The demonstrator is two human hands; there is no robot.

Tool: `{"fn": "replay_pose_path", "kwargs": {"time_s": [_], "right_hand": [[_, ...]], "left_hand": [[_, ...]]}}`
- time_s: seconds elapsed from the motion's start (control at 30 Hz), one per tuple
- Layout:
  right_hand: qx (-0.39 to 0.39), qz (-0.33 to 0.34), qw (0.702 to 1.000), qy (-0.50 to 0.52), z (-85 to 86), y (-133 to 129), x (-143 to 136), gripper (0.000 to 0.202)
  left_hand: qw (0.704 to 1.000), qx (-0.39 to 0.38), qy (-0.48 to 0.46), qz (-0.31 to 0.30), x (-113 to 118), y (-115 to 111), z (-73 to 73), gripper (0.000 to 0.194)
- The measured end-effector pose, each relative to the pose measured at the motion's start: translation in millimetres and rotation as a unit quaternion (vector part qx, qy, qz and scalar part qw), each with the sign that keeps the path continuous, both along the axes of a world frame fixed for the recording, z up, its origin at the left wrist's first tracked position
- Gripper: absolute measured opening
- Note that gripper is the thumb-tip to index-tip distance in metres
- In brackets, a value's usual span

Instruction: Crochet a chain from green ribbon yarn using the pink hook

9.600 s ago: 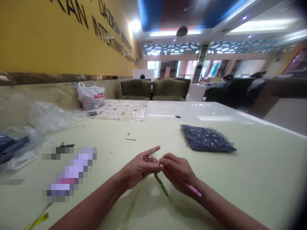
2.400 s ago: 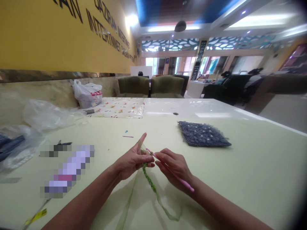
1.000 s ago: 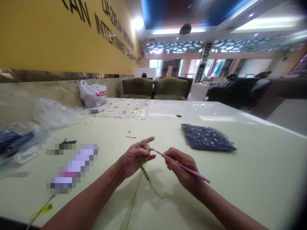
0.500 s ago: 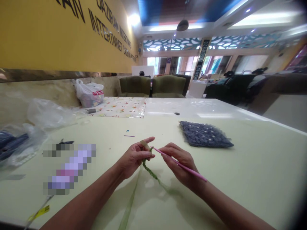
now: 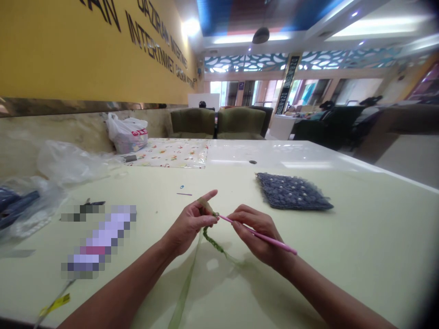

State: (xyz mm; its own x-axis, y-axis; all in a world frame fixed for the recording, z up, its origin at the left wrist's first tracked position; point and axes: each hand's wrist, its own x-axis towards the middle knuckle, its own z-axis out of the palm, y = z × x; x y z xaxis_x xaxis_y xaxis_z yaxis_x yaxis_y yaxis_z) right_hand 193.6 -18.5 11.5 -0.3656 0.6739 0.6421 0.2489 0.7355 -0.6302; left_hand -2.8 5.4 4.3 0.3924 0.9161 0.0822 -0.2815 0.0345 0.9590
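Left hand: the left hand (image 5: 187, 225) pinches the green chain (image 5: 213, 241) near its upper end between thumb and fingers, index finger stretched out.
Right hand: the right hand (image 5: 257, 233) grasps the pink hook (image 5: 272, 241) like a pen; its thick end slants back over the wrist.
Hook tip: at the green loops beside the left fingertips; whether it is inside a loop is too small to tell.
Green chain: hangs below the left hand, between the two forearms, its lower end trailing into a thin, blurred tail.
Green ribbon: the sheer green ribbon (image 5: 185, 290) runs from the left hand down toward the near edge of the bench (image 5: 346, 256).
Beyond the hands: a purple needle (image 5: 184, 194) lies on the bench, a small blue ring (image 5: 182, 187) just behind it.
Right side: a dark blue beaded piece (image 5: 293, 192) lies flat, apart from the hands.
Left side: a pixelated purple object (image 5: 104, 235) lies near clear plastic bags (image 5: 66, 162).
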Motion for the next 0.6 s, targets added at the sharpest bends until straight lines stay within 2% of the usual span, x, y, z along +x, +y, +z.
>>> {"fn": "replay_pose_path", "kwargs": {"time_s": [0.13,0.33,0.5,0.6], "right_hand": [[-0.004,0.006,1.0,-0.003,-1.5,1.0,0.5,0.02],[-0.004,0.017,1.0,-0.019,-3.0,2.4,1.2,0.02],[-0.004,0.02,0.999,-0.043,-6.9,4.8,2.6,0.02],[0.011,0.026,0.998,-0.061,-11.3,6.3,1.6,0.019]], "left_hand": [[1.0,0.021,0.019,-0.002,-0.5,0.4,-2.9,0.043],[0.999,0.029,0.035,-0.011,-0.4,0.6,-3.9,0.07],[0.996,0.064,0.057,-0.012,-0.5,-1.3,-3.6,0.078],[0.998,0.048,0.044,-0.025,0.0,-3.3,-3.6,0.085]]}}
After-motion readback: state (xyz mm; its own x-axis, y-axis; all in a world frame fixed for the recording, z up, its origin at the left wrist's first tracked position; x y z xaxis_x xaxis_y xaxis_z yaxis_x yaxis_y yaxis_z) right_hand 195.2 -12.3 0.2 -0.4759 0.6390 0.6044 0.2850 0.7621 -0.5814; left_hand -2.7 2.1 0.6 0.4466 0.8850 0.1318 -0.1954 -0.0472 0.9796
